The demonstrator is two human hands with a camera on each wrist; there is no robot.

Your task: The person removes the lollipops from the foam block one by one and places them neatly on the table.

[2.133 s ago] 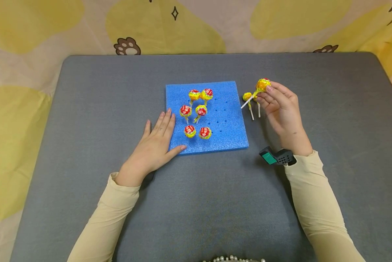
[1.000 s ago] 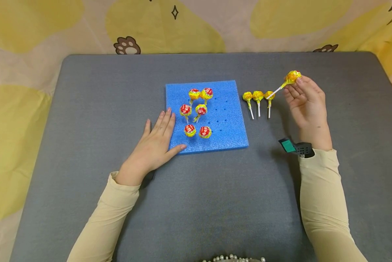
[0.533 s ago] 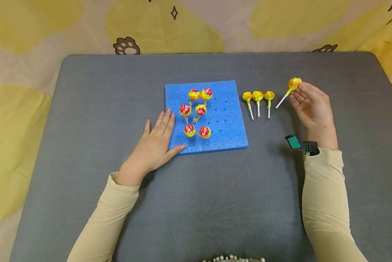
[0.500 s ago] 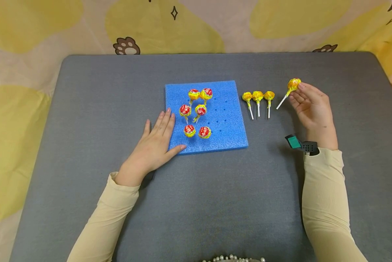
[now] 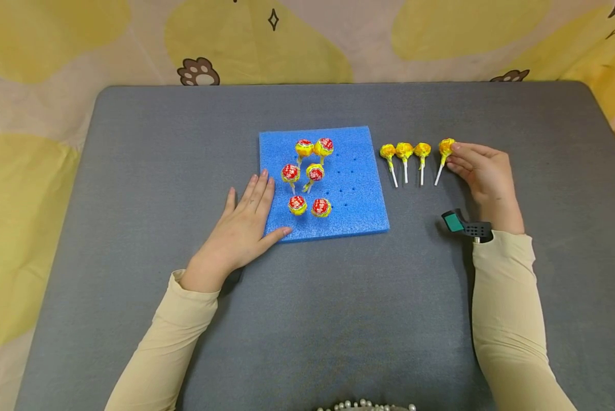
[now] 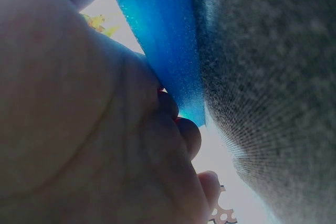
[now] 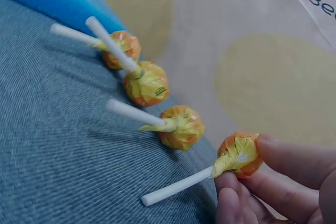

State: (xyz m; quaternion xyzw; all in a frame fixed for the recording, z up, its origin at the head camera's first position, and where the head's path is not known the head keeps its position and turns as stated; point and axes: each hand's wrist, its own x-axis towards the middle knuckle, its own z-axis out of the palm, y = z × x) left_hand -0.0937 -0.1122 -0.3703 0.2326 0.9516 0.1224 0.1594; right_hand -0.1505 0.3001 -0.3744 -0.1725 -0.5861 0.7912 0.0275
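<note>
My right hand (image 5: 484,171) pinches the wrapped head of a yellow lollipop (image 5: 446,146), its white stick pointing down toward me. In the right wrist view, thumb and fingers hold that lollipop (image 7: 239,156) by its head. Just left of it, three lollipops (image 5: 405,150) lie side by side on the table. My left hand (image 5: 240,228) lies flat with straight fingers along the left edge of a blue foam board (image 5: 358,217), thumb on its front corner. Several lollipops (image 5: 314,173) stand in the board's left half. The left wrist view shows the board's blue side (image 6: 163,35) against the hand.
Small holes show in the right half of the board. The grey table (image 5: 307,319) extends around it, with a patterned yellow and pink cloth (image 5: 307,40) behind. A string of white beads (image 5: 364,405) shows at the bottom edge.
My right hand first moved right, uncovering the row of three lollipops, then came down and slightly left with the held lollipop, whose stick now points more steeply downward. The left hand stayed still.
</note>
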